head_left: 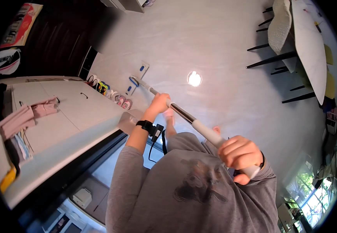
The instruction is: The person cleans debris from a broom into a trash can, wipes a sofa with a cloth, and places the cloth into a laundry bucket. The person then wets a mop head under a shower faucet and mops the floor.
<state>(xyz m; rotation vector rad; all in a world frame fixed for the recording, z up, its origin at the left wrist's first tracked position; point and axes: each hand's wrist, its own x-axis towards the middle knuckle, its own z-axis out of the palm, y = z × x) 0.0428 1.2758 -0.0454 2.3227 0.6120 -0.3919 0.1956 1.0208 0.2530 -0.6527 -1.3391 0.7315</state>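
A flat mop (183, 113) with a white and silver pole runs slantwise across the view. My left hand (160, 104) is wrapped round the lower part of the pole. Near its top end, my right hand (238, 154) grips the white handle. The mop head (142, 74), a pale flat plate with blue parts, lies on the floor beyond my left hand, close to a row of shoes. On my left wrist sits a black strap (147, 125) with a small device and a cable.
Several shoes (116, 97) line the foot of a white cabinet (65, 103) at left. A pink cloth (25, 118) lies on the cabinet. A white table (310, 50) with chairs stands at right. Light reflects off the glossy floor (222, 46).
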